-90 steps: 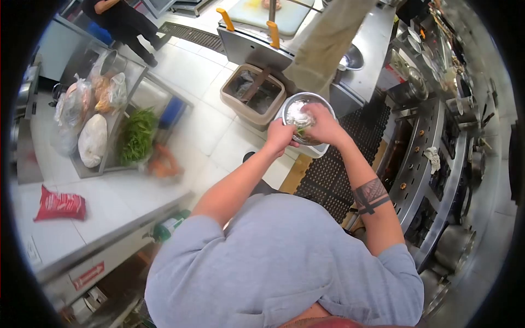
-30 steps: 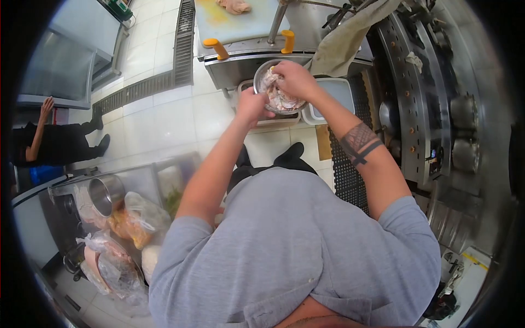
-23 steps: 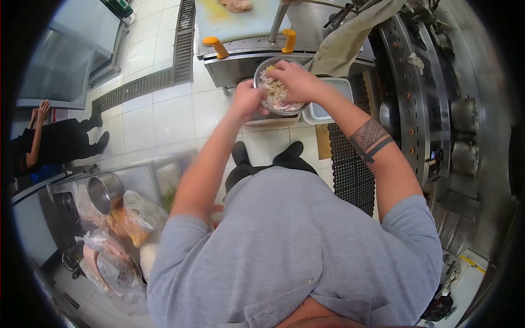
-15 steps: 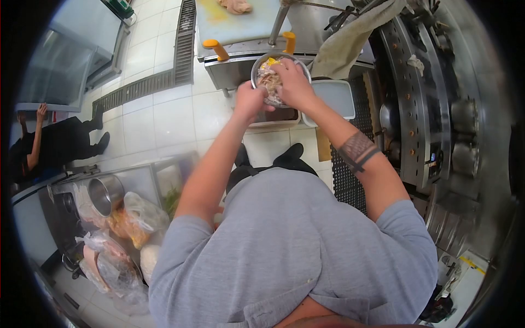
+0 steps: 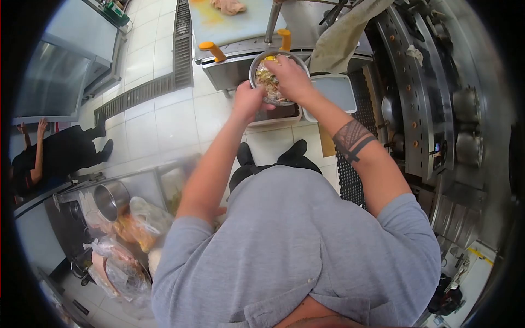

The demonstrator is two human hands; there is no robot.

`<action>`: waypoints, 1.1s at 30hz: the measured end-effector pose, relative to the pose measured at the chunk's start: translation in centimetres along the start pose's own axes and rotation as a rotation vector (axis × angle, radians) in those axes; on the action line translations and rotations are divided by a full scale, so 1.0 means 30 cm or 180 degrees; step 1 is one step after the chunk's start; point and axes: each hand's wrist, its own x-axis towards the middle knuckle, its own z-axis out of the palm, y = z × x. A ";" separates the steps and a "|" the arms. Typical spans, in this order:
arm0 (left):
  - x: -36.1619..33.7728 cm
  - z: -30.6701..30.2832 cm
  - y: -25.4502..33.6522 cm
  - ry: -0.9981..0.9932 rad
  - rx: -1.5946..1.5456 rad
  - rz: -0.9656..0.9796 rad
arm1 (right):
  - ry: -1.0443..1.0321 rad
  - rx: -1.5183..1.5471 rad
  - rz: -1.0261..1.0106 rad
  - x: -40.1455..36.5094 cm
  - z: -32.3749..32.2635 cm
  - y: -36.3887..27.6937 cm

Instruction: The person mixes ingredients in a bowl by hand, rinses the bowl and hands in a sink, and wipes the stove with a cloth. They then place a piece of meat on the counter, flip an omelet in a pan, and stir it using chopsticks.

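A round metal bowl (image 5: pixel 253 71) is held out in front of me at the counter's edge. It holds a pale, shredded-looking food mixture (image 5: pixel 267 82) with green bits and something yellow near the far rim. My left hand (image 5: pixel 251 101) is closed on the bowl's near-left rim, thumb on the inside. Curled down into the bowl, my right hand (image 5: pixel 288 79) has its fingers in the mixture, and the fingertips are partly hidden. Below the bowl, a container with dark contents (image 5: pixel 281 113) is partly covered. A pale rectangular tub (image 5: pixel 334 95) sits to its right.
A cutting board (image 5: pixel 240 27) with raw meat (image 5: pixel 228 6) lies on the counter ahead. Two orange handles (image 5: pixel 212 51) stick out at its edge. A cloth (image 5: pixel 339 46) hangs nearby. Stoves (image 5: pixel 410 104) line the right. Bagged food (image 5: pixel 120 268) and a pot (image 5: pixel 111 200) are left; another person (image 5: pixel 60 150) stands beyond.
The right hand has shifted slightly within the bowl, and the mixture looks turned over, with more green bits showing. The left hand keeps its hold. The view has moved a little.
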 end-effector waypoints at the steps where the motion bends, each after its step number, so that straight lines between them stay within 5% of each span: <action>1: -0.001 0.003 0.010 0.0085 -0.0016 -0.0065 | 0.0145 -0.0010 0.0017 -0.021 0.007 -0.011; 5: 0.002 -0.017 0.011 0.0283 0.0072 0.0023 | -0.0740 0.1110 -0.0251 -0.026 -0.038 0.070; 8: -0.003 -0.020 0.013 0.0102 0.0084 0.0013 | -0.0263 0.0785 -0.0053 -0.029 -0.070 0.056; 15: 0.004 0.039 -0.045 -0.0399 0.0316 -0.0135 | -0.0407 0.0746 0.0601 -0.042 0.076 0.108; 21: -0.071 0.310 -0.095 -0.0788 0.0934 -0.0457 | 0.0054 0.0535 0.1032 -0.450 -0.168 0.121; 22: -0.090 0.381 -0.117 -0.1031 0.0858 -0.0507 | -0.0127 0.0686 0.1271 -0.527 -0.231 0.158; 23: -0.038 0.384 -0.192 -0.1967 0.1479 0.0113 | 0.0035 0.0554 0.1287 -0.623 -0.267 0.188; 25: -0.132 0.550 -0.230 -0.1776 0.1095 -0.1006 | 0.0337 0.0328 0.1423 -0.842 -0.338 0.235; 28: -0.171 0.779 -0.434 -0.2286 0.1151 -0.1627 | 0.0654 0.0596 0.1846 -1.188 -0.436 0.291; 33: -0.377 1.269 -0.816 -0.3123 0.1810 -0.1427 | 0.0534 0.0471 0.2890 -1.797 -0.532 0.415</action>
